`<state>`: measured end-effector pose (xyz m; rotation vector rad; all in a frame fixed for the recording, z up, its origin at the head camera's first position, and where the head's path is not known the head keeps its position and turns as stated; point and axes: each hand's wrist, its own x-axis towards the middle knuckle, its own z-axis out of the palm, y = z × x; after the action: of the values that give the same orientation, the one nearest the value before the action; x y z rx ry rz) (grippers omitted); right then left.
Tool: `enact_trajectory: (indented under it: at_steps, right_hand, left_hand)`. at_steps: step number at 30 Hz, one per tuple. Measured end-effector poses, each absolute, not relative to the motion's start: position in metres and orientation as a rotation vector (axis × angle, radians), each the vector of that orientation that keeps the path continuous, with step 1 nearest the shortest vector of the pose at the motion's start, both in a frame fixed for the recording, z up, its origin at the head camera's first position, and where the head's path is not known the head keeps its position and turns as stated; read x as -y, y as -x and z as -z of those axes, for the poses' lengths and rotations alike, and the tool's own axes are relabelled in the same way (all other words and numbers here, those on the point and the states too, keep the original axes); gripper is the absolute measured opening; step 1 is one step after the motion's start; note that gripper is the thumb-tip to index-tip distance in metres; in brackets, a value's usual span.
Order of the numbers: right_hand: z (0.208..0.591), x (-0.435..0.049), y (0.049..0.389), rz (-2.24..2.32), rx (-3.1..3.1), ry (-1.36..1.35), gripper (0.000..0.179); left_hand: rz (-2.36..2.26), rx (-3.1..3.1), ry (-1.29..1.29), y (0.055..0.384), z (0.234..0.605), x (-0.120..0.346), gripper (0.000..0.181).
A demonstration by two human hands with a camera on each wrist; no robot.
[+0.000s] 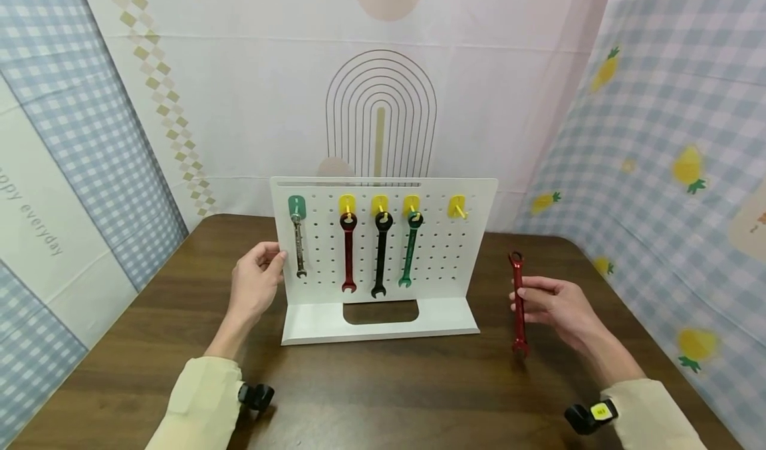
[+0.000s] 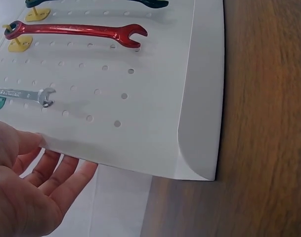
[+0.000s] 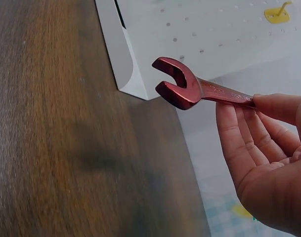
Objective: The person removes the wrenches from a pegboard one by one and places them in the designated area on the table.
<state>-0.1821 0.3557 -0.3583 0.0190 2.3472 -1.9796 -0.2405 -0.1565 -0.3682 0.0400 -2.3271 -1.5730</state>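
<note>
Left hand (image 1: 254, 284): we pinch the white pegboard (image 1: 439, 244) by one edge | right hand (image 1: 559, 307): we grip a red wrench (image 1: 518, 327) mid-shaft | four more wrenches (image 1: 382, 254) hang on hooks (image 1: 347, 203)

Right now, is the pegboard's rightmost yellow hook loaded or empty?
Empty: the rightmost yellow hook juts bare from the white pegboard; the right hand holds a red combination wrench clear of it.

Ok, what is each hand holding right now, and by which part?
The right hand pinches a red wrench around the middle of its shaft. The left hand grips the white pegboard by its left edge.
</note>
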Motion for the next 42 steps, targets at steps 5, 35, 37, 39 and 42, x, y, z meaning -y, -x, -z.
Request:
enact_trajectory:
  at_steps: [5, 35, 37, 39, 42]
  right_hand:
    - [0.36, -0.364, 0.181, 1.95, -2.371, -0.045, 0.013]
    - [0.374, -0.397, 0.178, 1.97, -2.316, -0.198, 0.015]
    - [0.375, -0.398, 0.177, 1.96, -2.322, -0.206, 0.016]
    - [0.375, -0.399, 0.176, 1.952, -2.328, -0.213, 0.018]
    - [0.376, -0.401, 0.175, 1.948, -2.325, -0.22, 0.019]
  left_hand:
    - [1.558, 2.323, -0.033, 0.24, 0.368, 0.156, 0.023]
    - [1.553, 2.282, -0.055, 0.237, 0.369, 0.154, 0.02]
    - [1.546, 2.275, -0.051, 0.237, 0.37, 0.154, 0.02]
    - [1.537, 2.277, -0.052, 0.238, 0.37, 0.154, 0.02]
    - [1.528, 2.276, -0.053, 0.238, 0.371, 0.154, 0.02]
